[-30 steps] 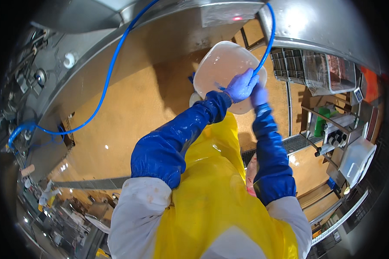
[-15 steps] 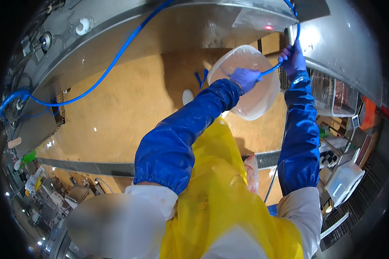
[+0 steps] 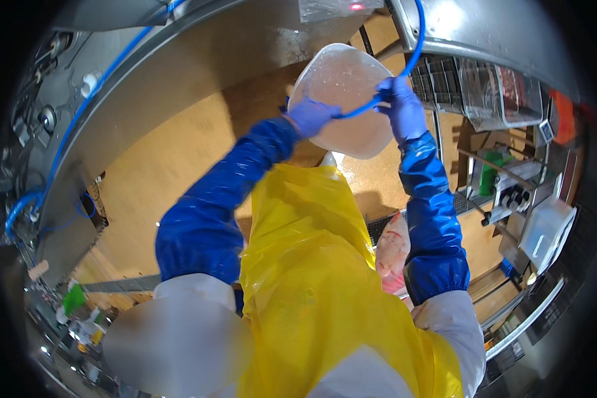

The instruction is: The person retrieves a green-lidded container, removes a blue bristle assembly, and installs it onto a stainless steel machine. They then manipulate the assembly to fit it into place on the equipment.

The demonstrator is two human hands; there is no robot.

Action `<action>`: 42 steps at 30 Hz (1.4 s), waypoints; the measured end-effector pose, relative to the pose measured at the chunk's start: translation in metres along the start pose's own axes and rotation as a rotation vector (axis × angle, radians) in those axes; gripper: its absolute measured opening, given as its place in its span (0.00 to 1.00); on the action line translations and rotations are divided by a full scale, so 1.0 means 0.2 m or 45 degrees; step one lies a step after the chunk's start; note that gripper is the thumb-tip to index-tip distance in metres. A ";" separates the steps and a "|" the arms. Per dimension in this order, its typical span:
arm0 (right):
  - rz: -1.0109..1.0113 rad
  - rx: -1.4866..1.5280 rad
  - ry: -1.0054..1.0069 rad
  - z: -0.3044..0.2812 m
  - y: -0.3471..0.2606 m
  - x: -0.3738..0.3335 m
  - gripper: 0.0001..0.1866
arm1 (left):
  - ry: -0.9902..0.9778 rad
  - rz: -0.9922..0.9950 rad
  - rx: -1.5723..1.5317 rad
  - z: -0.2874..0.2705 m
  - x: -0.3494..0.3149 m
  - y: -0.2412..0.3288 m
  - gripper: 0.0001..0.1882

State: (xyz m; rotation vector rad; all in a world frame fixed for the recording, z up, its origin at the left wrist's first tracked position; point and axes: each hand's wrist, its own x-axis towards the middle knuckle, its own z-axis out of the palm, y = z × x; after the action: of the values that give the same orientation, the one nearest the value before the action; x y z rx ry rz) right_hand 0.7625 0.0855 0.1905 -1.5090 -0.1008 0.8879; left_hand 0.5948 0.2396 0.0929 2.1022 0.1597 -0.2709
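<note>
Both my hands wear purple gloves below blue sleeve covers. My left hand [image 3: 311, 118] is closed around a blue hose [image 3: 414, 56], near where its visible length stops. Farther along, my right hand [image 3: 402, 110] grips the same hose, which runs up from it past the metal surface. Between and beyond my hands a white, wet-looking plastic tub [image 3: 345, 69] stands low, its rounded rim partly behind both gloves. Whether water comes out of the hose cannot be made out.
A metal counter [image 3: 146, 99] curves along the far left, with more blue hose lying across it. At right are a clear bin [image 3: 511, 99] with pinkish contents, a rack and a white container [image 3: 549, 222]. A clear bag [image 3: 393, 249] with pinkish contents lies beside my yellow apron.
My view has shifted, so the tub and both hands appear farther left and the right-hand rack shows more. Both hands keep hold of the hose, the right one now lower beside the tub.
</note>
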 end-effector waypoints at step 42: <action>-0.339 -2.310 0.341 0.05 0.10 -0.36 0.10 | -0.169 0.630 0.810 -0.22 -0.19 -0.24 0.12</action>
State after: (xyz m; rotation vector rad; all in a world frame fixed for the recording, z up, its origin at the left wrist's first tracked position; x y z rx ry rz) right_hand 0.6986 0.0497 0.2075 -3.1146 -1.1073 0.1634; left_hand 0.5540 0.3019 0.0859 2.6468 -0.5937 -0.1705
